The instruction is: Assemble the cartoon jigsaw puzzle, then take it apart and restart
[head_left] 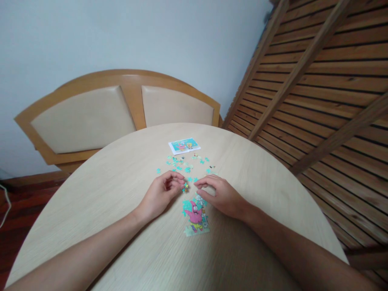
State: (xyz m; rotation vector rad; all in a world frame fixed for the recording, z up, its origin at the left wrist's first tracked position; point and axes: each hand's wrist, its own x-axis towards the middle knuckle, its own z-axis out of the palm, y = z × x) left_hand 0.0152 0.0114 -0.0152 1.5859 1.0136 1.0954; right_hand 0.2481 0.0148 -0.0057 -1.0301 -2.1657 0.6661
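My left hand pinches a small teal and yellow jigsaw piece between thumb and fingertips. Across from it, my right hand has its thumb and fingers apart, with nothing visible between them. Just below both hands lies a partly joined jigsaw puzzle with a pink starfish figure on a teal ground. The right hand's thumb is close to its upper right corner. Several loose teal jigsaw pieces are scattered beyond the hands.
A printed picture sheet with cartoon figures lies behind the loose pieces. Everything rests on a round pale wooden table. Behind it stands a padded wooden bench back against the wall. A slatted wooden structure rises at the right.
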